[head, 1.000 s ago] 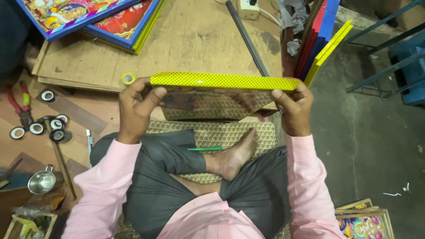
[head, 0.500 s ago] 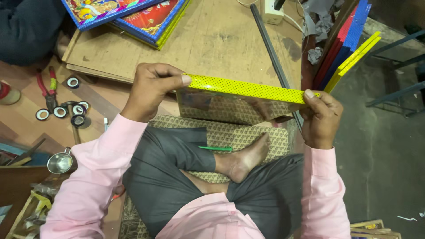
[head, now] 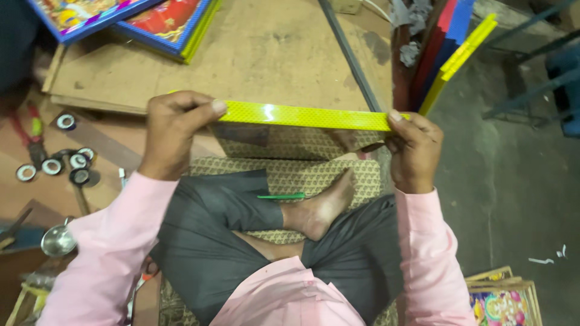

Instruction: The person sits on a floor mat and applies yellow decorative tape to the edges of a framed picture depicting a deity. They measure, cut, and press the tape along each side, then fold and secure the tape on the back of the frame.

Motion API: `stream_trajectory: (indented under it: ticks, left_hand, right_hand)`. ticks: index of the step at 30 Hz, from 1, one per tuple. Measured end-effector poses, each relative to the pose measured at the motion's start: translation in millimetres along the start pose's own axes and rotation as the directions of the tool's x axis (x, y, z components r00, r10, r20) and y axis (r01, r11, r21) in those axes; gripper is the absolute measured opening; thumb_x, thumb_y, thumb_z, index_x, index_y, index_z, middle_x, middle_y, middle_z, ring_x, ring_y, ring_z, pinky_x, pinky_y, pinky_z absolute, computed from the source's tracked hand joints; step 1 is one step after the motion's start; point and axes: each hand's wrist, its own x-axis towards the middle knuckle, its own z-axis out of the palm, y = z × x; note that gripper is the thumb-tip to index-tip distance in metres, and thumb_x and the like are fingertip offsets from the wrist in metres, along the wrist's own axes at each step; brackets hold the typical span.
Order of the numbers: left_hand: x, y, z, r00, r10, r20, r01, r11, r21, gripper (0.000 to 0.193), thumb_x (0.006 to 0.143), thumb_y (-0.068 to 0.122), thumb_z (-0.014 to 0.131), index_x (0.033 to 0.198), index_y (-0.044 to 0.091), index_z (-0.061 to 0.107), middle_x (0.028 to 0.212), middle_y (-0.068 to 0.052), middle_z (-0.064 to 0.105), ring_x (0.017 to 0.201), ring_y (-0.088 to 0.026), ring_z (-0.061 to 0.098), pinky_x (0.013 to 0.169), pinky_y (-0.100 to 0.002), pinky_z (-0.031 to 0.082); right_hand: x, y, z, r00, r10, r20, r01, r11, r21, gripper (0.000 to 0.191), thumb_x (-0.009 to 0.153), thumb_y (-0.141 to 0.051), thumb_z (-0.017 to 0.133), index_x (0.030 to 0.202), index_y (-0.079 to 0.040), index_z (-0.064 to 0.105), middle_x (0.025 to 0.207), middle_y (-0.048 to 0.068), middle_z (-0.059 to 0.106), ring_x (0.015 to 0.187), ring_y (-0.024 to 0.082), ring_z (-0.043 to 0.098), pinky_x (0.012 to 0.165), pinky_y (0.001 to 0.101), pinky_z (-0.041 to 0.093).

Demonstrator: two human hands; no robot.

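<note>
Far of the yellow-edged frame (head: 302, 115), held by the left hand (head: 175, 130) and right hand (head: 414, 151), the wooden board (head: 272, 54) lies bare. A dark metal bar (head: 350, 57) crosses its right side, and 2 picture frames (head: 139, 18) block its far-left corner. Tape rolls (head: 60, 163) crowd the left floor; the grey floor (head: 513, 193) at right is open.

No packages, labels, signs or screens show anywhere in the frame; the only printed things are colourful framed pictures at the upper left and lower right corners.
</note>
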Motion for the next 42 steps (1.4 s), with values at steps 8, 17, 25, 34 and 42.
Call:
stream_trajectory:
  ticks: [8, 17, 25, 34, 42]
  left_hand:
    - [0.0, 49.4, 32.8, 0.876, 0.455, 0.160, -0.444, 0.632, 0.635, 0.029, 0.102, 0.024, 0.078, 0.112, -0.003, 0.072, 0.109, -0.015, 0.074, 0.105, -0.028, 0.070, 0.094, -0.038, 0.052]
    - [48.6, 59.5, 130.4, 0.879, -0.124, 0.461, -0.285, 0.638, 0.715, 0.026, 0.079, 0.031, 0.083, 0.076, 0.007, 0.076, 0.073, -0.013, 0.073, 0.074, -0.032, 0.071, 0.081, -0.047, 0.045]
    - [53.9, 36.6, 134.8, 0.909, 0.008, 0.418, -0.316, 0.666, 0.675, 0.028, 0.076, 0.028, 0.088, 0.069, 0.004, 0.074, 0.068, -0.018, 0.068, 0.067, -0.037, 0.069, 0.066, -0.048, 0.051]
    - [60.1, 33.3, 134.6, 0.895, -0.008, 0.447, -0.341, 0.633, 0.695, 0.031, 0.080, 0.031, 0.084, 0.069, 0.004, 0.073, 0.070, -0.021, 0.068, 0.074, -0.041, 0.068, 0.071, -0.052, 0.050]
    - [64.4, 32.0, 135.0, 0.898, 0.001, 0.441, -0.352, 0.604, 0.715, 0.028, 0.079, 0.032, 0.084, 0.072, 0.005, 0.077, 0.075, -0.023, 0.070, 0.077, -0.042, 0.069, 0.073, -0.053, 0.052]
  right_hand:
    - [-0.2, 4.1, -4.9, 0.999, 0.026, -0.025, -0.026, 1.000, -0.006, 0.011, 0.094, -0.009, 0.073, 0.090, 0.001, 0.072, 0.074, 0.002, 0.065, 0.058, 0.008, 0.049, 0.053, 0.0236, 0.034]
    - [-3.8, -1.4, -0.1, 0.999, 0.009, -0.030, -0.009, 1.000, -0.008, 0.012, 0.094, -0.010, 0.074, 0.088, 0.001, 0.071, 0.070, -0.001, 0.060, 0.055, 0.007, 0.045, 0.052, 0.0231, 0.035]
    - [-3.8, -7.8, 5.3, 0.998, 0.031, -0.047, -0.030, 0.999, 0.016, 0.016, 0.093, -0.009, 0.072, 0.081, 0.002, 0.070, 0.065, 0.000, 0.057, 0.050, 0.007, 0.041, 0.046, 0.0261, 0.037]
    - [1.5, -1.9, 3.5, 0.997, 0.006, -0.077, -0.009, 0.999, -0.031, 0.016, 0.096, -0.008, 0.073, 0.085, 0.003, 0.070, 0.070, 0.002, 0.059, 0.053, 0.007, 0.044, 0.049, 0.0236, 0.032]
    - [-43.1, 3.4, 53.9, 0.650, -0.759, 0.036, 0.603, 0.486, -0.632, 0.033, 0.100, -0.006, 0.061, 0.131, 0.005, 0.058, 0.140, 0.018, 0.054, 0.129, 0.026, 0.059, 0.098, 0.0351, 0.053]
